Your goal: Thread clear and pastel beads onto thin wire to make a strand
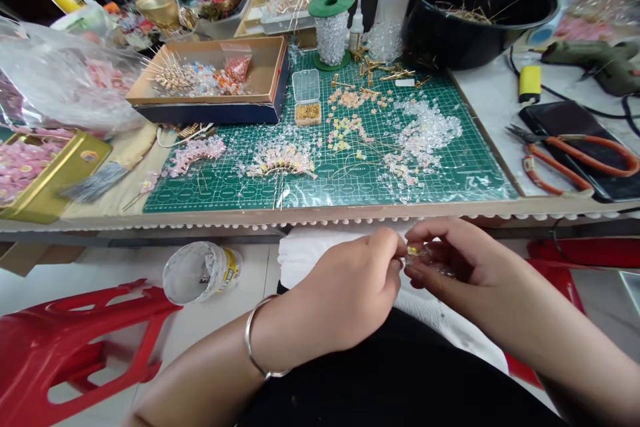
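Observation:
Over my lap, just off the table's front edge, my two hands meet. My right hand (455, 259) has its thumb and fingers closed around a small strand of clear beads with a yellow flower bead (413, 251). Right at that bead's left side, my left hand (350, 280) is closed in a pinch; what lies between its fingertips is hidden. Beaded hair combs, one pale yellow and white (281, 161) and one pink (197, 152), lie on the green cutting mat (225, 197). Clear beads (430, 130), yellow flower beads (345, 132) and peach beads (357, 99) are heaped there too.
Around the mat are a cardboard box (200, 110), a wire spool (331, 37), a black basin (415, 33) and orange-handled pliers (560, 160) on a phone (610, 177). Below stand a red stool (45, 340) and a white bucket (187, 273). A white cloth (305, 253) covers my lap.

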A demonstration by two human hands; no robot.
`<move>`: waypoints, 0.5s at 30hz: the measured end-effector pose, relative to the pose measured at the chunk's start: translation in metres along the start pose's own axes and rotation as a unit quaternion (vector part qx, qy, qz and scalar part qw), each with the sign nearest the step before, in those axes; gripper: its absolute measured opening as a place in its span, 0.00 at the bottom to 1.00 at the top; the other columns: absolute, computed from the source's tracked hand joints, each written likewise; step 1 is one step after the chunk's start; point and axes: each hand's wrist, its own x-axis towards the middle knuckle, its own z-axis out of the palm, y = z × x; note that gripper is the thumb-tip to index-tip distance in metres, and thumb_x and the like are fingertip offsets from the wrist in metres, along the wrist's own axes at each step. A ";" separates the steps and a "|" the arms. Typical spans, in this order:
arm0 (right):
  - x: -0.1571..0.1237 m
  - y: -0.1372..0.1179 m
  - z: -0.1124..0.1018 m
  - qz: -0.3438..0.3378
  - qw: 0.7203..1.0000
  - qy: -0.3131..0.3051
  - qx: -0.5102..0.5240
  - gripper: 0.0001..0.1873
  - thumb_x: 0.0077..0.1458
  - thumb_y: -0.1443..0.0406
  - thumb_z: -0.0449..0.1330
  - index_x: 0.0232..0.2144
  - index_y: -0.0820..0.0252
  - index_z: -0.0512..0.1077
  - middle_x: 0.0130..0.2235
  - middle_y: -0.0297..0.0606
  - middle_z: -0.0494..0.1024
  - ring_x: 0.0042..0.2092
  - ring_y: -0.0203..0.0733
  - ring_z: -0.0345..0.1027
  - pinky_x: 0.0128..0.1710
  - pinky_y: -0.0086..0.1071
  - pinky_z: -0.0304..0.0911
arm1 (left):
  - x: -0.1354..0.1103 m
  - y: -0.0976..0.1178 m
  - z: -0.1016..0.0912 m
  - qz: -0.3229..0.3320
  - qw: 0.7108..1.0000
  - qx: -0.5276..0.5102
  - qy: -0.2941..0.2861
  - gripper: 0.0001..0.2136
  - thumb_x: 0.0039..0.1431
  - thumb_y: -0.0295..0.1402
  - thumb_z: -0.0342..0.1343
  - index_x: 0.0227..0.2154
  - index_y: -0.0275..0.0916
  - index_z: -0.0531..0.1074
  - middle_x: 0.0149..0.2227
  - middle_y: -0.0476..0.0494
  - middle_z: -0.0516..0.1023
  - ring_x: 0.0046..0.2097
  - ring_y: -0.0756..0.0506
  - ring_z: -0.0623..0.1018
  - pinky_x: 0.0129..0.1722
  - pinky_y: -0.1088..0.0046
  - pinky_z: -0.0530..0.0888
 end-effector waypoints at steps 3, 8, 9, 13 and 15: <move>-0.004 -0.002 -0.001 0.008 1.000 -0.003 0.012 0.18 0.62 0.49 0.64 0.48 0.50 0.69 0.37 0.36 0.79 0.36 0.44 0.77 0.32 0.35 0.76 | 0.005 -0.005 0.004 -0.012 0.997 -0.070 0.013 0.03 0.65 0.28 0.52 0.36 0.41 0.69 0.30 0.50 0.77 0.31 0.48 0.76 0.29 0.74 0.71; -0.008 -0.010 -0.008 -0.058 0.997 0.022 -0.045 0.08 0.64 0.55 0.62 0.42 0.49 0.75 0.39 0.37 0.81 0.38 0.44 0.77 0.33 0.33 0.75 | 0.007 -0.008 0.000 -0.022 0.990 -0.138 -0.004 0.05 0.65 0.28 0.53 0.32 0.41 0.68 0.28 0.52 0.73 0.29 0.51 0.72 0.26 0.77 0.67; -0.008 -0.011 -0.009 -0.087 0.994 0.024 -0.057 0.06 0.64 0.57 0.61 0.41 0.48 0.75 0.39 0.37 0.82 0.38 0.44 0.77 0.33 0.33 0.74 | 0.007 -0.008 -0.001 -0.029 0.988 -0.153 -0.015 0.05 0.65 0.29 0.53 0.31 0.41 0.68 0.27 0.53 0.73 0.29 0.51 0.71 0.25 0.77 0.66; -0.005 -0.013 -0.011 -0.171 0.981 0.015 -0.084 0.05 0.66 0.63 0.58 0.41 0.45 0.73 0.38 0.33 0.81 0.37 0.42 0.76 0.35 0.34 0.73 | 0.009 -0.011 -0.004 -0.064 0.964 -0.254 -0.046 0.07 0.66 0.33 0.54 0.31 0.40 0.69 0.25 0.55 0.68 0.25 0.52 0.65 0.22 0.78 0.62; -0.004 -0.012 -0.012 -0.176 0.979 0.014 -0.101 0.05 0.67 0.62 0.57 0.41 0.44 0.73 0.39 0.32 0.80 0.37 0.41 0.76 0.34 0.35 0.72 | 0.011 -0.013 -0.003 -0.083 0.942 -0.318 -0.062 0.07 0.65 0.34 0.56 0.31 0.40 0.69 0.24 0.56 0.64 0.24 0.53 0.62 0.22 0.78 0.60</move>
